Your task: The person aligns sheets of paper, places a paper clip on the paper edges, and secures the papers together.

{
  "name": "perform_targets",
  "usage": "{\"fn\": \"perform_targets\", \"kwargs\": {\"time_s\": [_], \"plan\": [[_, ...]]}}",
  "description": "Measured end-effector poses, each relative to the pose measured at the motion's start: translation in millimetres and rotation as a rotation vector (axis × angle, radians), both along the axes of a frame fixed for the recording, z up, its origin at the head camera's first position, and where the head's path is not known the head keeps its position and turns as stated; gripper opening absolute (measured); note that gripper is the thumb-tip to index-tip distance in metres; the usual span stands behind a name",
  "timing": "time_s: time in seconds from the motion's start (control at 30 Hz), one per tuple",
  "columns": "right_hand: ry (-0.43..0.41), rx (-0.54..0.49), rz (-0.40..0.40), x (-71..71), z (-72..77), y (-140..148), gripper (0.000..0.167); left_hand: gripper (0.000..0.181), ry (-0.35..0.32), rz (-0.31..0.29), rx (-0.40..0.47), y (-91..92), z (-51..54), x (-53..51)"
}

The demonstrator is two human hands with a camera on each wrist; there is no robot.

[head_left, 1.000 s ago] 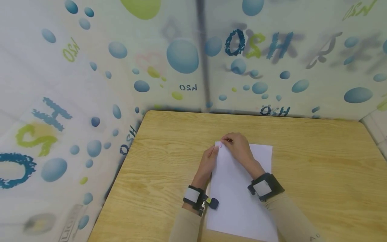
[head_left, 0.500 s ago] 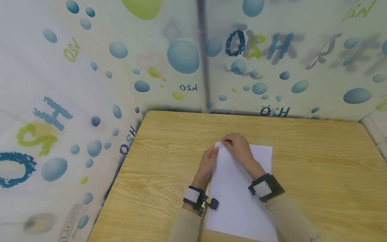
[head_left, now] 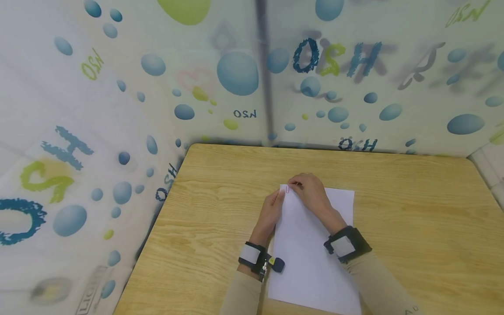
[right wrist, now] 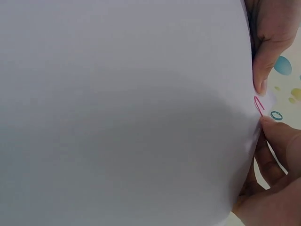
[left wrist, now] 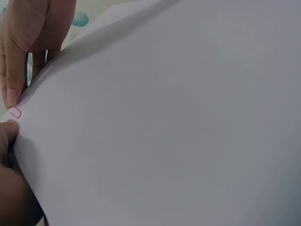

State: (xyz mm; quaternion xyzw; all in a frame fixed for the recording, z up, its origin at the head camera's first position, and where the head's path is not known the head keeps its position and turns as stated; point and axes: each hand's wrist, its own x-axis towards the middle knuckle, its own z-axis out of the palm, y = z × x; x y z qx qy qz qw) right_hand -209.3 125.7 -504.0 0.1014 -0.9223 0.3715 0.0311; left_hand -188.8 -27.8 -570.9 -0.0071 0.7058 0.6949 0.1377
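Observation:
A sheet of white paper (head_left: 311,253), possibly more than one, is held up at its far left corner. On that corner sits a small pinkish-red paper clip (head_left: 287,189), its loop lying over the paper face. My left hand (head_left: 271,210) pinches the left edge, thumb on the front just beside the clip (left wrist: 17,113). The right hand (head_left: 313,194) pinches the top edge at the outer end of the clip (right wrist: 257,104). In the right wrist view, the right thumb (right wrist: 268,120) covers that end. Fingers behind the paper are partly hidden.
The wooden table (head_left: 204,218) extends around the paper on both sides. A patterned wall covering (head_left: 236,122) stands behind the table and along its left side. Both wrists carry black straps, and a small black camera (head_left: 278,264) sticks out over the paper.
Almost nothing differs; both hands keep their hold at the corner. The clip and paper show no clear shift.

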Motion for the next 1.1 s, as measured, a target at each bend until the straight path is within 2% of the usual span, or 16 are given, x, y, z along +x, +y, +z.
{"fn": "perform_targets", "kwargs": {"time_s": [0.23, 0.57, 0.7, 0.87, 0.93, 1.0, 1.1], "plan": [[-0.057, -0.049, -0.024, 2.8, -1.4, 18, 0.018, 0.039, -0.037, 0.021, -0.037, 0.1, 1.0, -1.0], [-0.120, 0.012, -0.105, 16.6, -5.1, 80, 0.021, 0.038, -0.035, 0.035, -0.051, -2.4, -0.3, 1.6], [-0.218, -0.042, -0.158, 26.6, -11.8, 106, 0.033, 0.039, -0.042, 0.038, -0.035, -3.7, -3.7, 2.5], [-0.375, -0.133, -0.190, 36.3, -18.1, 126, 0.067, 0.042, -0.043, 0.039, -0.031, -5.0, -4.7, 1.5], [-0.429, -0.142, -0.190, 40.4, -19.3, 131, 0.076, 0.042, -0.047, 0.040, -0.029, -5.2, -4.6, 0.8], [-0.469, -0.125, -0.178, 45.4, -20.5, 133, 0.077, 0.042, -0.055, 0.041, -0.020, -5.2, -4.4, 0.4], [-0.495, -0.098, -0.141, 53.2, -22.3, 135, 0.068, 0.043, -0.064, 0.035, -0.006, -5.0, -3.8, 0.3]]}}
